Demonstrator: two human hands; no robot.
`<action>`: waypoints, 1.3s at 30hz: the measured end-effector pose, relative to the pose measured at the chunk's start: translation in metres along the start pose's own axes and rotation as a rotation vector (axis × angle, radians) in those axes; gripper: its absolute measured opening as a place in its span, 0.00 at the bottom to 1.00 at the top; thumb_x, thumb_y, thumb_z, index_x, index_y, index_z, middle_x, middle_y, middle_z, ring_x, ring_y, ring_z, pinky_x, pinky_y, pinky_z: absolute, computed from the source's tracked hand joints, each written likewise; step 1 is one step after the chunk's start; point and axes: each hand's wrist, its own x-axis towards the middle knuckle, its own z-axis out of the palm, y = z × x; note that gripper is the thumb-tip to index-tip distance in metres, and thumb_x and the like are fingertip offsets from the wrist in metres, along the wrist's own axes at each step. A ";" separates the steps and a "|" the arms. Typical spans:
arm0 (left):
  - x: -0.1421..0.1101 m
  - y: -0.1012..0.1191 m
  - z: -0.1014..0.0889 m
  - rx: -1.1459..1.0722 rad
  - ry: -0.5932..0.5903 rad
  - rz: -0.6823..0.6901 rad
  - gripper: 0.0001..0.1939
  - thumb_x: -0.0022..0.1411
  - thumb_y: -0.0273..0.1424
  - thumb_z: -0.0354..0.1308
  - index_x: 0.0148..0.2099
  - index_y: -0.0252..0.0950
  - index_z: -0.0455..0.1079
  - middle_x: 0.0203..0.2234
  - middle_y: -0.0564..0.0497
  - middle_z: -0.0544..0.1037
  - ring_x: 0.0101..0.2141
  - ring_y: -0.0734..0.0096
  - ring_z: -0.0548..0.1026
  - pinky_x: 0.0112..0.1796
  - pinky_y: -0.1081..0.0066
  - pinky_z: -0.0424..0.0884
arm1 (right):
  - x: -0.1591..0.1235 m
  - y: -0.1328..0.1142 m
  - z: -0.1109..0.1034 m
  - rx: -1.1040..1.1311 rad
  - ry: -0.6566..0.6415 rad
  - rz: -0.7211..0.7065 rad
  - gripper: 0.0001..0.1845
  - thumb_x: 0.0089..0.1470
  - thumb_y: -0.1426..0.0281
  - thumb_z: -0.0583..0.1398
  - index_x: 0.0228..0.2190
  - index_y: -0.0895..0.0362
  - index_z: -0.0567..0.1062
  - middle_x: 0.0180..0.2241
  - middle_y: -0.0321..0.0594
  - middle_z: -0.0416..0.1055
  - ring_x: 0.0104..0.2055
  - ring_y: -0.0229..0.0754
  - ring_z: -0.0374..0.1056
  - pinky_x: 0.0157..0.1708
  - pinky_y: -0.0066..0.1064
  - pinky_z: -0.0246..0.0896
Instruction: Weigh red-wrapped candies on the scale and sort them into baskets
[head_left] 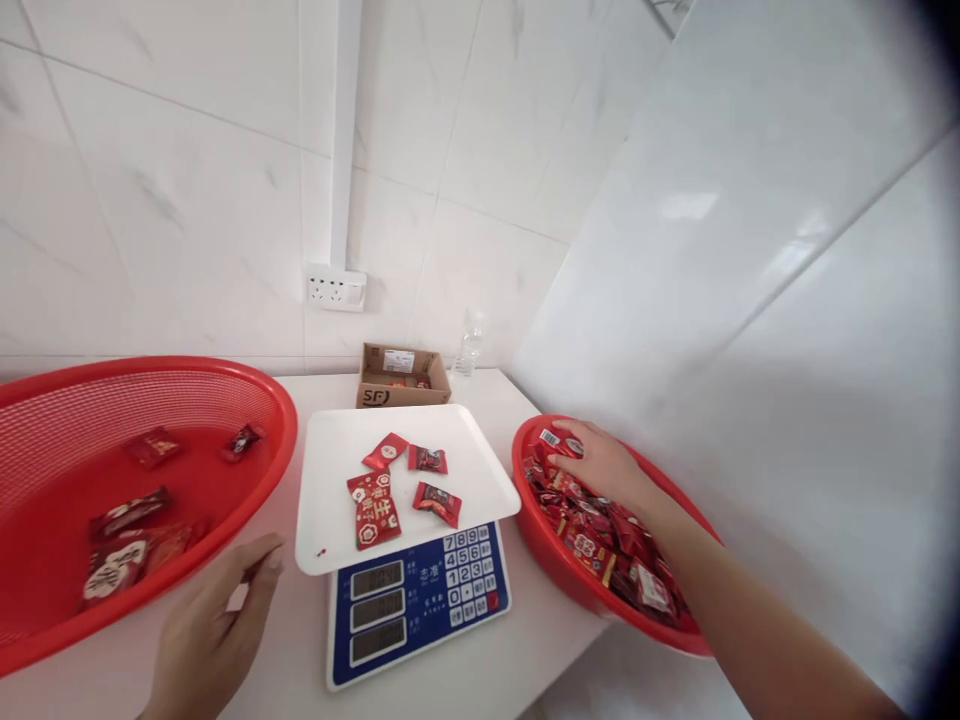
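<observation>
My right hand [600,462] reaches into a red basket [540,530] heaped with small red snack packets [585,545]. Its thumb and fingers are apart, touching a red packet [550,438] with a barcode near the far rim. Between the baskets stands a digital scale [420,600] with a white pan [330,480]. On the pan lie a larger red packet [373,512] and several smaller ones [437,503]. My left hand [214,625] hovers left of the scale, beside another red basket [281,440]. Its fingers curl towards the thumb, and nothing shows between them.
Several packets [152,447] lie scattered in the left basket. Behind the scale, a small cardboard box [405,393] holds some packets, and a clear plastic bottle [470,345] stands beside it. A tiled wall with a socket [336,287] bounds the white table [289,640].
</observation>
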 end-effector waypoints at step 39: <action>0.008 0.019 -0.004 -0.052 -0.025 0.054 0.09 0.63 0.34 0.51 0.37 0.37 0.70 0.23 0.54 0.76 0.20 0.77 0.72 0.19 0.81 0.67 | -0.004 -0.147 0.033 0.226 -0.366 -0.507 0.22 0.58 0.71 0.50 0.52 0.54 0.71 0.51 0.41 0.71 0.53 0.49 0.63 0.52 0.41 0.59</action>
